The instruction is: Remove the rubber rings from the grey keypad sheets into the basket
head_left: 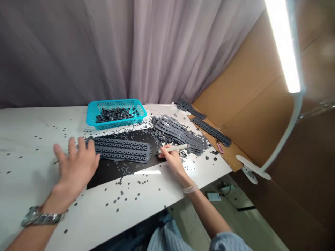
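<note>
left hand (75, 167): was open, fingers spread, fingertips on the left end of the gray strip (121, 149).
right hand (171, 159): gripped a white stick (174, 149), its tip just beside the strip's right end.
strip: lay on a black mat (110, 176) between the hands, long axis left-right; left hand nearer.
around: stacked strips (180, 134) beyond the right hand, blue basket (115, 103) beyond the strip, loose gray bits (123, 195) on the tabletop (31, 139).

Two hands (75, 167) (172, 162), one blue plastic basket (90, 113)
</note>
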### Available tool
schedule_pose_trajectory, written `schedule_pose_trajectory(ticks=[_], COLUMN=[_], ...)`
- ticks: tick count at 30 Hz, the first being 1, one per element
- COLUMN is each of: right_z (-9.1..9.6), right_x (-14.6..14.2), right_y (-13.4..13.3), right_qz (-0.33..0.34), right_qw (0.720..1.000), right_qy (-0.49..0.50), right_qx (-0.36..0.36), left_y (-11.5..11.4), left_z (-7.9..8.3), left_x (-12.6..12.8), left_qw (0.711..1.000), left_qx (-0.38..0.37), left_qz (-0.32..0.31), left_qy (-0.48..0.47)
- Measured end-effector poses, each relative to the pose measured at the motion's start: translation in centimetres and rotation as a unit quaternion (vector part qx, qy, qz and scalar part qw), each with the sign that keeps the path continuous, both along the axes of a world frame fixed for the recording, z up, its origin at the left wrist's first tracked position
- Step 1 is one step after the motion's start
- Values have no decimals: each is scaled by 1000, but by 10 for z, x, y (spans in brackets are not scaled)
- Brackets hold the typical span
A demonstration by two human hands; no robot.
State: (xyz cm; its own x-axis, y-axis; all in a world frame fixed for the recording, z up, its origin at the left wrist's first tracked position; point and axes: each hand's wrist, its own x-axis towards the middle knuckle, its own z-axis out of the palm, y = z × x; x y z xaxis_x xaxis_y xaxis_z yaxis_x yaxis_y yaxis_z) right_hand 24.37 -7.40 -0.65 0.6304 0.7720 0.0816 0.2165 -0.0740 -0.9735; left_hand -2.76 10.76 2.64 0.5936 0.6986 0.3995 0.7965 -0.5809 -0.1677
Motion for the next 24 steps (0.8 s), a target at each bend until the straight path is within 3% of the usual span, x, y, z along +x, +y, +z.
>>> schedule_pose_trajectory(ticks=[2,5,8,13,24], right_z=[-2,-1,0,0,7], right_x=[-12,-22,-26,-27,-33], right_y=[3,7,10,13,17], right_qz=[3,37,76,89,79], right_qw=[1000,999,997,993,988], right_qy=[2,-1,-19,-61,-120], right_qx=[-6,-11,-26,-40,-62], left_y=[-21,-46,-57,-58,-66], left_z=[9,8,-4,-15,-5], left_x=[24,62,87,93,108], left_qw=[993,942,913,912,939], left_qx=[-77,-241,-309,-317,-237], left_qz=[-90,-231,-262,-258,-250], left_qy=[-18,-40,-46,-48,-3])
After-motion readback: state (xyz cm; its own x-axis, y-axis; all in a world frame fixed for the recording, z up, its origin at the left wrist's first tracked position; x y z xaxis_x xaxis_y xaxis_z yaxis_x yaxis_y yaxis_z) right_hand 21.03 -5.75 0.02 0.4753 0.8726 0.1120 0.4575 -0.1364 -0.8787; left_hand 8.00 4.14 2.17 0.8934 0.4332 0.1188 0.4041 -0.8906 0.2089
